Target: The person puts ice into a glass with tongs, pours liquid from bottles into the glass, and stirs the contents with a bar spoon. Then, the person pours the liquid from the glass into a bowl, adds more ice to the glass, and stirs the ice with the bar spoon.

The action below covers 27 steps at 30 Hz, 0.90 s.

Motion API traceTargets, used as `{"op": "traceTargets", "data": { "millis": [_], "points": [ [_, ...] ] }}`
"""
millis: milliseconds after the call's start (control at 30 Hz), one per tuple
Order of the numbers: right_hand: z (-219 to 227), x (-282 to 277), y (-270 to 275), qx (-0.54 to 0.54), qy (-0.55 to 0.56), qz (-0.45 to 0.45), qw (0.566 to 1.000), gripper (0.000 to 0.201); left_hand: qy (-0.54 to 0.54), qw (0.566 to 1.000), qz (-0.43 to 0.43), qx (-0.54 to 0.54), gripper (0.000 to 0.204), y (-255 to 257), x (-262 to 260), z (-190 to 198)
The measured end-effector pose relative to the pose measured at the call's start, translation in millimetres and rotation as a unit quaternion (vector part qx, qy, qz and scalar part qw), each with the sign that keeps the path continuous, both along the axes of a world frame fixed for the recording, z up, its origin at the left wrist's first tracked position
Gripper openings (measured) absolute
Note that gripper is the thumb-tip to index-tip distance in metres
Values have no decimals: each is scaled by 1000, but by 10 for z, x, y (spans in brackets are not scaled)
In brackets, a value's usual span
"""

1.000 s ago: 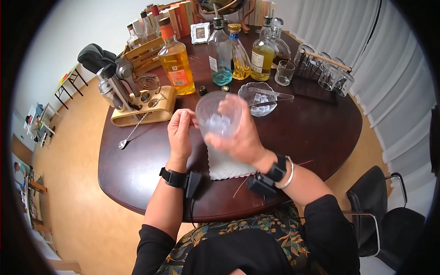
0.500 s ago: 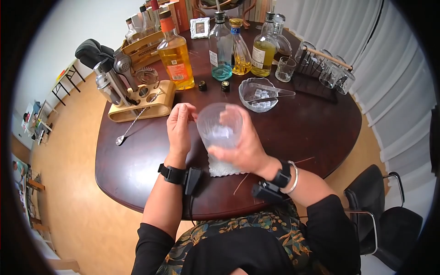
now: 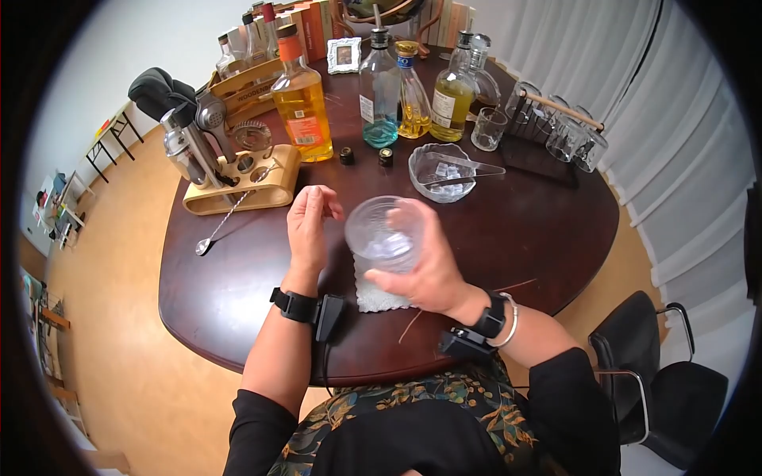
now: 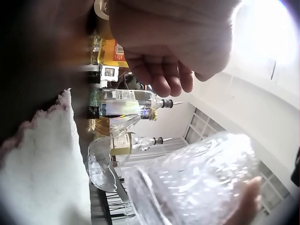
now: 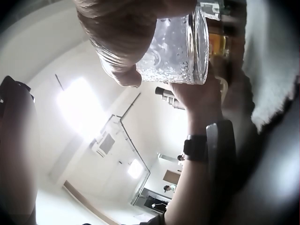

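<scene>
My right hand [image 3: 432, 270] grips a clear textured glass [image 3: 379, 238] that has ice cubes in its lower part. In the head view the glass is tilted and slightly blurred, over a white scallop-edged cloth [image 3: 379, 298]. The right wrist view shows the thumb and fingers curled round the side of the glass [image 5: 171, 54]. Just left of it, my left hand [image 3: 308, 230] is raised with its fingers loosely bent and nothing in them. From the left wrist, the hand [image 4: 173, 42] appears apart from the glass.
Behind the hands stand an orange-labelled bottle [image 3: 303, 115], a bottle with blue liquid [image 3: 379, 103] and several others. A glass bowl [image 3: 425, 186] holds ice and tongs [image 3: 476, 167]. At left are a wooden bar-tool stand [image 3: 274, 194] and twisted bar spoon [image 3: 225, 218]; at right, a glass rack [image 3: 548, 155].
The glass in my right hand has moved down and slightly right, away from my left hand, and shows less blur. My left hand keeps nearly the same place.
</scene>
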State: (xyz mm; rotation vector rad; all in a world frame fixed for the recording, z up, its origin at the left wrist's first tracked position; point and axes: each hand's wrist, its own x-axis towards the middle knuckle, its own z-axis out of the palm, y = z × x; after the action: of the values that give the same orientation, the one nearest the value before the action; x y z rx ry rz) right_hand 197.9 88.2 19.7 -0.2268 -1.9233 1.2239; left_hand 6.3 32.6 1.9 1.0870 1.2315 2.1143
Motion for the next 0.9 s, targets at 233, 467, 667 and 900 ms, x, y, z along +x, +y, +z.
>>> {"op": "traceTargets", "data": {
  "millis": [233, 467, 667, 900],
  "points": [
    [212, -658, 625, 46, 89, -173, 980, 87, -5, 1000, -1, 3, 33, 7, -92, -30],
    [47, 47, 305, 24, -23, -105, 994, 89, -26, 999, 10, -18, 31, 34, -23, -10],
    [106, -266, 58, -29, 42, -6, 999, 88, 21, 999, 42, -19, 33, 38, -69, -60],
    [222, -355, 677, 68, 67, -210, 973, 83, -19, 1000, 3, -24, 33, 23, -85, -44]
  ]
}}
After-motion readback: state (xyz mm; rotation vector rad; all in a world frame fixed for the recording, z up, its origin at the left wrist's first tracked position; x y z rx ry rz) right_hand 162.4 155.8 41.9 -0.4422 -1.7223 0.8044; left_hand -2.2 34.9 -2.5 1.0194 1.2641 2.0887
